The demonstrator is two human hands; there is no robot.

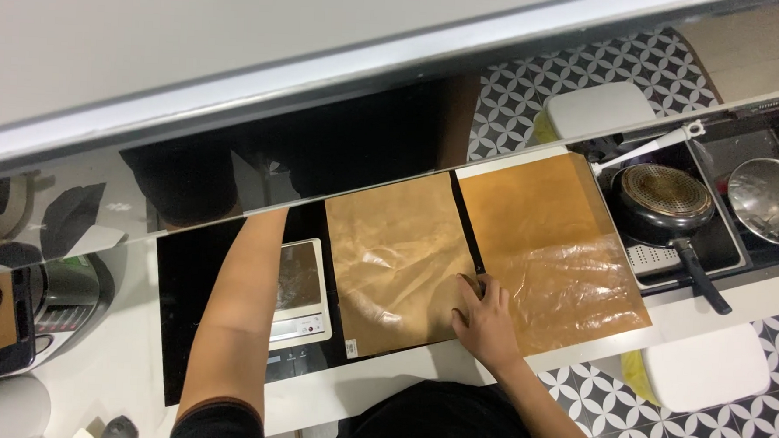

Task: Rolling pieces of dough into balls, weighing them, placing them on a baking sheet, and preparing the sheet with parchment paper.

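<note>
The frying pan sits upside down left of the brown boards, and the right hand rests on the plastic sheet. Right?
Not quite. The head view shows the frying pan upside down right of the brown boards. The right hand does rest on the plastic sheet.

Bright, even indoor light from above. Glare streaks the glossy panel (237, 107) from nine to two o'clock and sheens the plastic film (570, 288) at three. Edges bow slightly; focus soft throughout.
</note>
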